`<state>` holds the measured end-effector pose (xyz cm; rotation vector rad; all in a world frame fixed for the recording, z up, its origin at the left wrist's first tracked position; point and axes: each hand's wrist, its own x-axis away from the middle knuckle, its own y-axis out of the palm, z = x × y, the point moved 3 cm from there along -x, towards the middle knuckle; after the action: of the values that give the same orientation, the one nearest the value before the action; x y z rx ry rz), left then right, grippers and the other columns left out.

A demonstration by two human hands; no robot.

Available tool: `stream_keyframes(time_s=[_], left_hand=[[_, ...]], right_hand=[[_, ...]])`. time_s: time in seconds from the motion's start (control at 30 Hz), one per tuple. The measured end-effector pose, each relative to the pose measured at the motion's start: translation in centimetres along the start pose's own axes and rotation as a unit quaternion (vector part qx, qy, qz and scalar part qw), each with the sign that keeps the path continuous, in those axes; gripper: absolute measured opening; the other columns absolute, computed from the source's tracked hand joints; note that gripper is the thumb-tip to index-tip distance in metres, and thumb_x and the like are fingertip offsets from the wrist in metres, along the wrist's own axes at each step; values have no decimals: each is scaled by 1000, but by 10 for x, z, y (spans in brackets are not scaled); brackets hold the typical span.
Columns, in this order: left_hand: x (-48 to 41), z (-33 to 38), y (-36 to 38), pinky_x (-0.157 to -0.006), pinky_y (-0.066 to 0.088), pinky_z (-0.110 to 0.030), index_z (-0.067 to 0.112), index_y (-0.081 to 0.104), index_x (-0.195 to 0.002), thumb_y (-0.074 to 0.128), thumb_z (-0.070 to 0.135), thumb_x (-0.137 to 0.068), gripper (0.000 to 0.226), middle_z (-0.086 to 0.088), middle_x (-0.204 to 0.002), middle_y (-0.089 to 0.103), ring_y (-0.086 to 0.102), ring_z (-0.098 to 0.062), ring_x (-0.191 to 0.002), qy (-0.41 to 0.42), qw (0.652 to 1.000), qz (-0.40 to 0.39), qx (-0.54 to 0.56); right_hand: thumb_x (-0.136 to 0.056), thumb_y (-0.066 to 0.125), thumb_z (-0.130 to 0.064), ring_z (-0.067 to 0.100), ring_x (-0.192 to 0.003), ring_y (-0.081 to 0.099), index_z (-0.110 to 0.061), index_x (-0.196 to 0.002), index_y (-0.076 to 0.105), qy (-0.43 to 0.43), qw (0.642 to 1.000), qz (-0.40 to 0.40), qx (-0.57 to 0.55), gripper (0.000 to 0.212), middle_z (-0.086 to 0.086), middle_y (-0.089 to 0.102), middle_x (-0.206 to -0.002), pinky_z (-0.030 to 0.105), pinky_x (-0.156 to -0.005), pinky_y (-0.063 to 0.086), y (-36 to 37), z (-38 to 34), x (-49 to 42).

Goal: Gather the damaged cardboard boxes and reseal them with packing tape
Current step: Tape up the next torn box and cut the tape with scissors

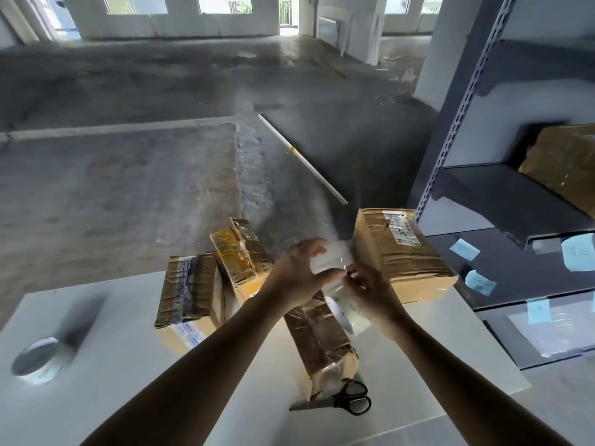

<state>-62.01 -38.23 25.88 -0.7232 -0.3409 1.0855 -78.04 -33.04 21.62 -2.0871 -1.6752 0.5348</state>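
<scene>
Both hands meet above the middle of the white desk [96, 317]. The right hand [370, 294] has its fingers curled round a roll of clear tape [342, 314], and the left hand [299, 275] holds the loose strip [331, 254] pulled from it, thumb stretched toward the right fingertips and the other fingers arched above (the film is so clear that its edges are hard to follow). Directly beneath the hands lies a long box [318, 336], wrinkled and glossy with tape, running from the desk's middle toward its near edge, where black scissors [352, 397] lie just beside its near end. At the far right corner stands a crumpled box with a label [399, 255]. Along the far edge sit a yellowish box [241, 255] and, touching it on the left, a darker box [190, 291]. Near the left edge is a second, blurred roll [38, 358]. To the right of the desk stands a grey shelf [483, 188] carrying another box [563, 162] and blue notes [479, 283].
</scene>
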Motion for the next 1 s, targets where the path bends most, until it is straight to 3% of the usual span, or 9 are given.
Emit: stream_keyframes(time_s=[0.13, 0.23, 0.33, 0.47, 0.53, 0.7, 0.8, 0.9, 1.0], left_hand=[[-4, 0, -4, -81, 55, -34, 16, 72, -104, 68, 23, -91, 15, 3, -99, 66, 63, -11, -88, 65, 997, 17, -36], [-2, -3, -14, -68, 47, -20, 13, 76, -87, 64, 15, -92, 13, 9, -84, 66, 61, -3, -74, 57, 996, 59, -38], [2, -13, -24, -60, 41, -5, 12, 79, -87, 70, 16, -89, 10, 10, -82, 71, 58, 7, -64, 11, 995, 98, -3], [12, -33, -32, -61, 48, -8, 12, 80, -91, 73, 17, -86, 10, 3, -87, 75, 65, 0, -70, -82, 984, 147, 61], [21, -45, -33, -65, 51, -18, 13, 80, -94, 73, 18, -87, 11, 0, -89, 76, 70, -13, -79, -147, 968, 165, 120], [50, -73, -20, -45, 40, -3, 22, 65, -100, 75, 19, -87, 16, 7, -89, 65, 61, -6, -75, -245, 909, 223, 255], [59, -91, -2, -53, 47, -13, 22, 65, -94, 77, 15, -84, 17, 1, -99, 70, 65, -15, -82, -301, 861, 243, 331], [66, -110, 16, -57, 45, -22, 8, 73, -96, 77, 20, -84, 18, -5, -92, 73, 64, -13, -79, -370, 819, 228, 375], [71, -121, 24, -55, 42, -22, 13, 71, -87, 77, 23, -85, 12, -1, -85, 71, 64, -11, -77, -397, 799, 228, 390]], right_hand=[[-98, 59, -29, 11, -71, 66, -24, -88, 58, -41, 998, -15, 48, 12, -5, 66, -79, 10, -53, 42, 12, -9, 2], [-96, 61, -38, 9, -82, 69, -26, -97, 61, -42, 997, -15, 64, 12, -15, 64, -82, 10, -61, 46, 16, -15, 3], [-87, 69, -50, 11, -82, 68, -33, -107, 59, 37, 999, -13, 2, 28, -12, 66, -83, 24, -71, 53, 12, -18, 0], [-87, 63, -57, 10, -56, 58, -9, -67, 67, 46, 997, -59, 20, 52, -2, 61, -59, 28, -55, 42, 12, -13, -8], [-84, 62, -59, 12, -60, 62, -11, -69, 68, 47, 997, -55, -17, 51, -2, 64, -60, 25, -55, 43, 13, -15, -11], [-82, 65, -53, 20, -80, 67, -16, -77, 65, 22, 994, -76, -70, 38, -1, 67, -76, 28, -69, 49, 21, -24, -27], [-87, 65, -49, 17, -84, 66, -23, -82, 65, -1, 991, -126, -39, 26, -2, 66, -85, 26, -72, 51, 33, -33, -36], [-87, 62, -50, 25, -79, 67, -7, -89, 69, -58, 987, -148, 7, 43, 11, 68, -83, 30, -67, 49, 47, -41, -47], [-93, 62, -45, 28, -69, 64, 0, -81, 67, -118, 976, -153, 98, 47, 16, 66, -74, 29, -58, 43, 61, -42, -57]])
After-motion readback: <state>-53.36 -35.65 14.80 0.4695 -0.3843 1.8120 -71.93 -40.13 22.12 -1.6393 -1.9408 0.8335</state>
